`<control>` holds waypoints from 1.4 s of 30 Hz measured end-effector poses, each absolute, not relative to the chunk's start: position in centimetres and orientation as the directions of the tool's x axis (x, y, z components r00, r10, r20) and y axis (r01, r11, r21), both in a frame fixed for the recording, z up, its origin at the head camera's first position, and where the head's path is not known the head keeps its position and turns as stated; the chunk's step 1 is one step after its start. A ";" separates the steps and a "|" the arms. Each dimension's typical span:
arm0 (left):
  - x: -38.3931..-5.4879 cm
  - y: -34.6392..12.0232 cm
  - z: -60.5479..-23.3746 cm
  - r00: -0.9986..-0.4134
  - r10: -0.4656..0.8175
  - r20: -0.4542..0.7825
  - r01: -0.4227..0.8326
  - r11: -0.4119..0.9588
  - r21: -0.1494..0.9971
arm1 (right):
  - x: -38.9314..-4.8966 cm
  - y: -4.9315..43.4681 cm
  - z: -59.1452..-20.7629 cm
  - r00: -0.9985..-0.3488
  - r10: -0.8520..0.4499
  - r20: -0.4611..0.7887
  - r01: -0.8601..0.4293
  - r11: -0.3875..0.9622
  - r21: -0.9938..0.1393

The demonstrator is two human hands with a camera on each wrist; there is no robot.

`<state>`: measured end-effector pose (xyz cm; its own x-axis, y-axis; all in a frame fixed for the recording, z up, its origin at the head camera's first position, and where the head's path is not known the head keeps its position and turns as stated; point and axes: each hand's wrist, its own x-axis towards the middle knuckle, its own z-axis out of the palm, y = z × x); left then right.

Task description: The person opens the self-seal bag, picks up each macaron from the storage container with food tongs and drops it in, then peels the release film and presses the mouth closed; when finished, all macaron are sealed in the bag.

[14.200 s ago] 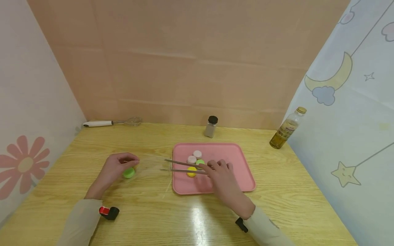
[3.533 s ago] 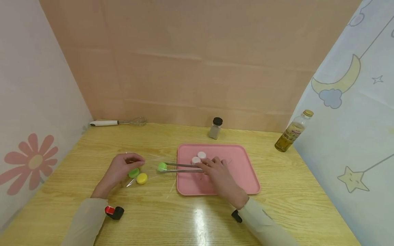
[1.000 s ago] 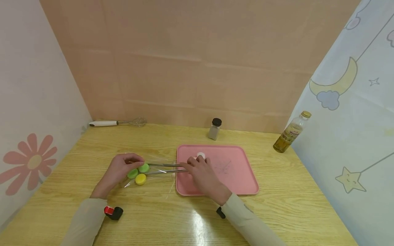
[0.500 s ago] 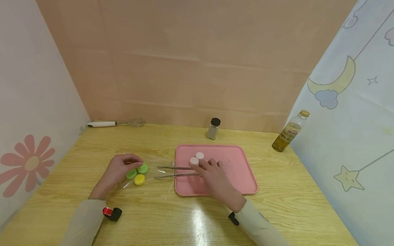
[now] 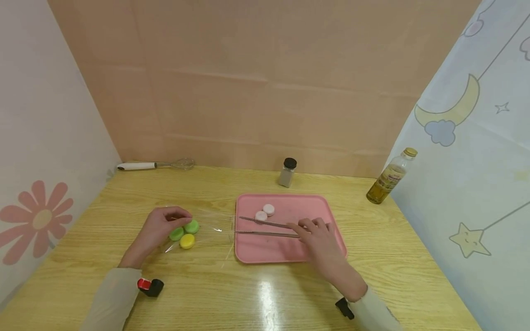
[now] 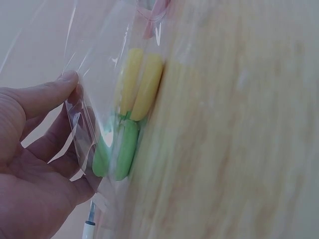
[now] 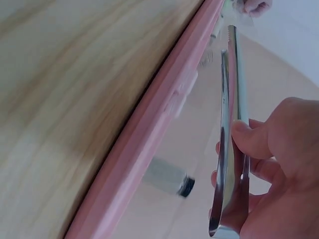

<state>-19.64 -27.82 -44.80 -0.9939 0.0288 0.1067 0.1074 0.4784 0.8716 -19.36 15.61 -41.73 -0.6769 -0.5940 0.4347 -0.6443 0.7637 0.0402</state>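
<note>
My left hand [image 5: 156,230] pinches the rim of a clear plastic bag [image 6: 94,59] lying on the table. Inside that bag sit two green macarons [image 5: 192,226] and a yellow macaron [image 5: 187,241]; the left wrist view shows the yellow one [image 6: 148,89] on edge. With my right hand [image 5: 323,246] I grip metal tongs [image 7: 240,84], thumb on one arm. The tongs' arms stand apart over the pink tray [image 5: 296,209], nothing between their tips. Two pale pink macarons [image 5: 268,210] rest on the tray's left part, beside the upper arm of the tongs, which partly overlaps the nearer one.
A small jar with a black lid [image 5: 287,172] stands behind the tray. An oil bottle [image 5: 387,181] is at the right by the wall, and a whisk [image 5: 155,165] lies along the back left. The bag's open end reaches the tray's left edge.
Macarons, a yellow and a green, went from tray to bag in the tongs. Lately the tongs let go of the green one; my right hand drew them back rightward over the tray. Left hand stayed.
</note>
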 end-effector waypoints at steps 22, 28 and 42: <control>-19.4 -27.8 -44.3 -0.990 0.044 0.133 0.138 0.467 0.874 | -17.9 20.8 -41.9 -0.777 -0.481 0.406 -0.521 0.853 0.013; -19.4 -27.7 -44.3 -0.989 0.048 0.138 0.144 0.462 0.875 | -18.5 20.0 -42.2 -0.771 -0.494 0.403 -0.543 0.840 -0.009; -19.5 -27.9 -44.6 -0.993 0.036 0.115 0.119 0.450 0.885 | -19.7 17.8 -42.3 -0.791 -0.470 0.392 -0.527 0.848 -0.046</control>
<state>-19.54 -27.90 -44.63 -0.9927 0.0356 0.1155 0.1191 0.4499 0.8851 -19.73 17.77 -42.31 -0.7906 -0.4702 0.3922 -0.5273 0.8484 -0.0460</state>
